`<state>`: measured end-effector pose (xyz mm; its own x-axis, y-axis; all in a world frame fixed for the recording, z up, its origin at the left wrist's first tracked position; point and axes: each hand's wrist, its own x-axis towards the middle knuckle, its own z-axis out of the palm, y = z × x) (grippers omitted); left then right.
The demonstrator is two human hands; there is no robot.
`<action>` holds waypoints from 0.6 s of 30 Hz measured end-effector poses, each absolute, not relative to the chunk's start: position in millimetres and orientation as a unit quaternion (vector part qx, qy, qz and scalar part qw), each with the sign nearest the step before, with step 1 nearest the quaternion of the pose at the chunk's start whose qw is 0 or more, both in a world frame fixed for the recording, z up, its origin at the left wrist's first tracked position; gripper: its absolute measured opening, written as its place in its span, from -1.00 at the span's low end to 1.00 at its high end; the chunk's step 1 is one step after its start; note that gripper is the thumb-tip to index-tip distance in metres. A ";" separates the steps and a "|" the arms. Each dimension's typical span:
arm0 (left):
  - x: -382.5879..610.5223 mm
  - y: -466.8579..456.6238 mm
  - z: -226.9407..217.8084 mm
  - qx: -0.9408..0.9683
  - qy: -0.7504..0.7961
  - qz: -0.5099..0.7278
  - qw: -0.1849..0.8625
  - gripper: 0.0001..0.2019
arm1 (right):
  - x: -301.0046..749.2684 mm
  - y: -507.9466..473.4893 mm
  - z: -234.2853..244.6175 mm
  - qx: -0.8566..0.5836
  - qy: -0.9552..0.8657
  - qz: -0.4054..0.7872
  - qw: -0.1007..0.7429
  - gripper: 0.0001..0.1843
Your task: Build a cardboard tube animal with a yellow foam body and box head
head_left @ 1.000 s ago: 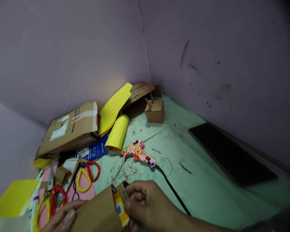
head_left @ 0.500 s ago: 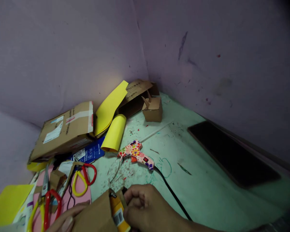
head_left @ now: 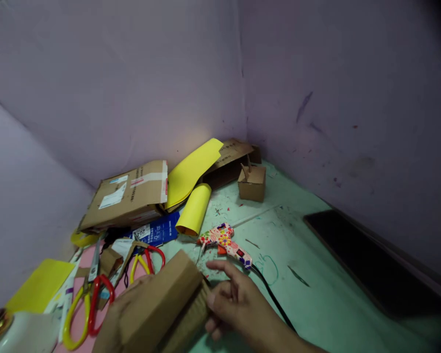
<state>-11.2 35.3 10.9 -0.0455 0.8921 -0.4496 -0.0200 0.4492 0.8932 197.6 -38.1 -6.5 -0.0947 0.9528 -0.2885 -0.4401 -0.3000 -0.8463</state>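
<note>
A brown cardboard box is tilted at the bottom of the view, showing a long smooth face and a ribbed, darker side. My left hand grips it from the far left, mostly hidden behind the cardboard. Close against the box's right edge is my right hand, its index finger stretched out and the other fingers loosely bent. Its thumb is at the cardboard edge, but I see no grip. Just beyond lies a flower-patterned glue gun with a black cord.
Red-and-yellow scissors and a second pair lie left on pink sheets. Behind are a taped carton, yellow sheets, a yellow roll and a small cardboard box. A dark flat panel lies right, along the wall.
The box has turned and tilted, so its opening with the yellow, barcoded item inside no longer shows. My right hand has loosened from its edge, index finger now extended. The view has shifted left.
</note>
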 end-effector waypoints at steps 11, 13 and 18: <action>9.9 42.4 43.3 0.434 0.559 0.327 0.626 -0.54 | 200.7 -20.8 -3.0 -0.552 -0.534 0.466 0.440 -0.54; 12.1 43.0 43.3 0.459 0.577 0.300 0.606 -0.57 | 199.0 -22.3 -2.3 -0.545 -0.557 0.467 0.417 -0.53; 5.0 47.6 41.0 0.375 0.521 0.295 0.707 -0.52 | 213.5 -20.6 18.0 -0.521 -0.588 0.465 0.407 -0.61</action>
<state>5.0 47.6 41.0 0.2827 0.8090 -0.5154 -0.0264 0.5436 0.8389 213.5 -20.6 18.0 -0.1246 0.9922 -0.0050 0.2346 0.0246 -0.9718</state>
